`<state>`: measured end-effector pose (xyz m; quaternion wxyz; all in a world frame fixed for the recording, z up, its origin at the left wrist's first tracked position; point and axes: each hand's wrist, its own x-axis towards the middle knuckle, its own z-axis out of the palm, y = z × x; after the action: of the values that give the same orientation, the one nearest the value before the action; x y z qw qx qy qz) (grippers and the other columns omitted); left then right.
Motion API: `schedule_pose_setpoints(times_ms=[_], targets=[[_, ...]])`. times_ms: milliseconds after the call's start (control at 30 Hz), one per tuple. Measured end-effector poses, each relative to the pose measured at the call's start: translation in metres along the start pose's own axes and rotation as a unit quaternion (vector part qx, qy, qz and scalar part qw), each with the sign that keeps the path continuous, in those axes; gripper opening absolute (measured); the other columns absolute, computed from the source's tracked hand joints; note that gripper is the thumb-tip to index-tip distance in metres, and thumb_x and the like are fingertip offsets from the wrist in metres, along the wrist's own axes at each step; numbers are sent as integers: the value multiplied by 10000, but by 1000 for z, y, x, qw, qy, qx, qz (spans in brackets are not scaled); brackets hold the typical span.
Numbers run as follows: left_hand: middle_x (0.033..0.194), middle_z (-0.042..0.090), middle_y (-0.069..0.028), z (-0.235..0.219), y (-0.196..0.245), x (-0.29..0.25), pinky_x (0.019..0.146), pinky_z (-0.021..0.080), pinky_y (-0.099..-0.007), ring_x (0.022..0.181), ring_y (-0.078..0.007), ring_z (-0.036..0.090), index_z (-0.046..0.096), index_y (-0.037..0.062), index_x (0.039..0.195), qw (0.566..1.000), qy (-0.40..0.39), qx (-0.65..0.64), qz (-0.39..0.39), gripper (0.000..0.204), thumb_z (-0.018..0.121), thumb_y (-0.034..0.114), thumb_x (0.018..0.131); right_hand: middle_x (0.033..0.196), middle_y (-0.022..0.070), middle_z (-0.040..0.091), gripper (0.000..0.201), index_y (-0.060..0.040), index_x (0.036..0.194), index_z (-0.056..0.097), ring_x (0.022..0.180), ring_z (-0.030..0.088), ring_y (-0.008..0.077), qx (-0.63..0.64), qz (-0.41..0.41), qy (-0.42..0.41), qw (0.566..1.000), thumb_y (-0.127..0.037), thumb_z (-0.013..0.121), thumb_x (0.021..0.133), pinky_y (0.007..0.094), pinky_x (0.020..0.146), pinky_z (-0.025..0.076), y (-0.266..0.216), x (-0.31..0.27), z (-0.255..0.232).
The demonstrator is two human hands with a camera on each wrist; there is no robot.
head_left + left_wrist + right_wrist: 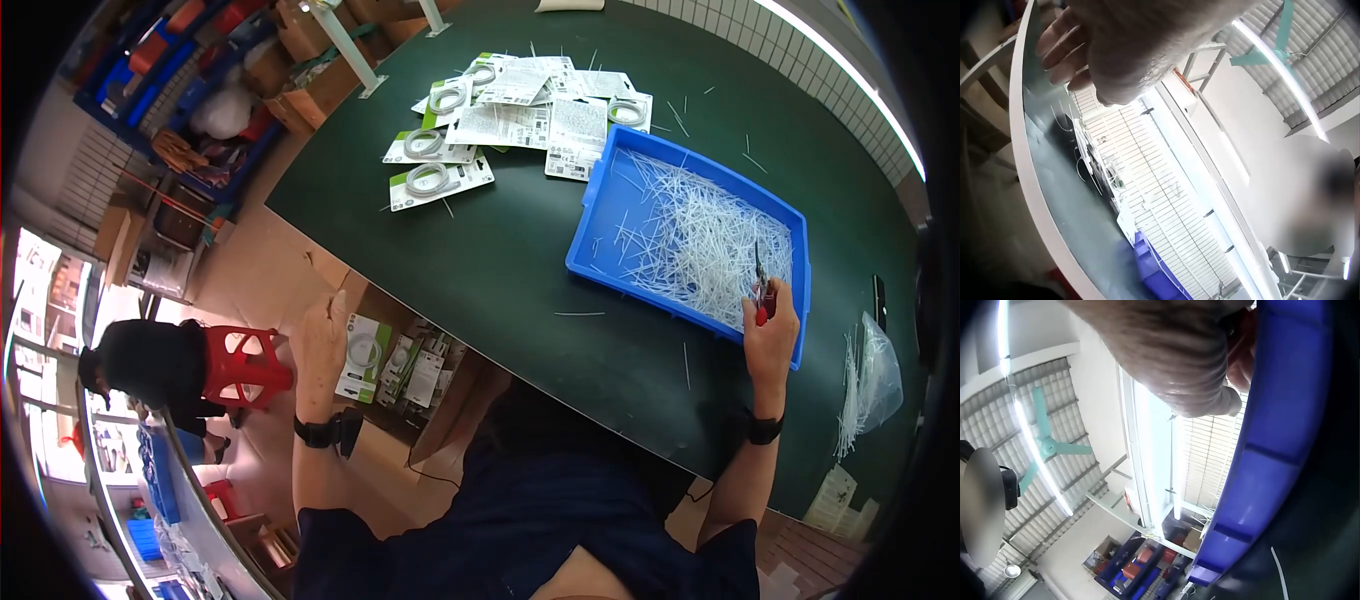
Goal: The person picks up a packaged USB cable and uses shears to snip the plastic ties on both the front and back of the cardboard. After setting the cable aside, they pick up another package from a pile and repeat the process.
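Pliers: red handles, dark jaws, gripped in the R hand at approx 3 o'clock in the head view. Jaws pt to abt 12, over the tray's 4 o'clock end; can't tell if they touch the strips.

Tray: blue, rectangular, shallow, flat on the desk, btwn 2 & 3 o'clock.

Strips: thin, white, heaped loose every which way in the tray, thickest toward its 3–4 o'clock side, sparse w/ bare floor toward 9–10. A few strays on the desk at the tray's 12, 1, 6 & 8 o'clock.
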<state>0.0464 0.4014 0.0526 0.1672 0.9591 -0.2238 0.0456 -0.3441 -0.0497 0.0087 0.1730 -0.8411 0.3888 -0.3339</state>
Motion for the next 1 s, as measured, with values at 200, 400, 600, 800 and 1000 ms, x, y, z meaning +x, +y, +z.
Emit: schedule_pose_setpoints(times_ms=[200,400,600,800,1000], targets=[[1096,704,-153,58,70,78,890,538,-438,1046,-359,670,707,22,1156,965,90,-89,231,288,769,203,941,1029,189,715,419,33,1297,604,905,699,315,-19,0,-17,1000,-59,779,927,392,854,554,-3,-1,-1],[1148,681,-149,128,96,168,892,544,-432,1092,-324,649,645,35,1283,920,156,75,352,431,779,244,930,961,121,717,509,12,1404,648,813,680,206,64,-25,14,998,-96,801,931,344,766,555,2,1,3],[1112,696,-145,109,109,172,901,547,-427,1018,-348,666,638,36,1316,914,94,149,365,389,713,230,987,913,-6,641,556,-25,1521,589,788,571,75,184,66,-8,981,-102,750,995,255,736,517,3,-2,-6],[1199,724,-145,30,173,95,931,554,-371,1006,-304,708,610,-17,1371,926,-86,-286,231,376,616,202,1066,889,2,575,581,-25,1558,544,784,525,95,236,71,-64,967,-115,710,1008,265,757,485,-20,-3,-11],[1256,704,-141,59,271,54,943,552,-315,1060,-171,696,580,-76,1383,666,-286,-677,130,380,538,175,1101,995,167,628,709,-6,1564,510,854,597,264,149,-41,-59,986,-110,739,901,357,844,497,-75,-11,-19]])
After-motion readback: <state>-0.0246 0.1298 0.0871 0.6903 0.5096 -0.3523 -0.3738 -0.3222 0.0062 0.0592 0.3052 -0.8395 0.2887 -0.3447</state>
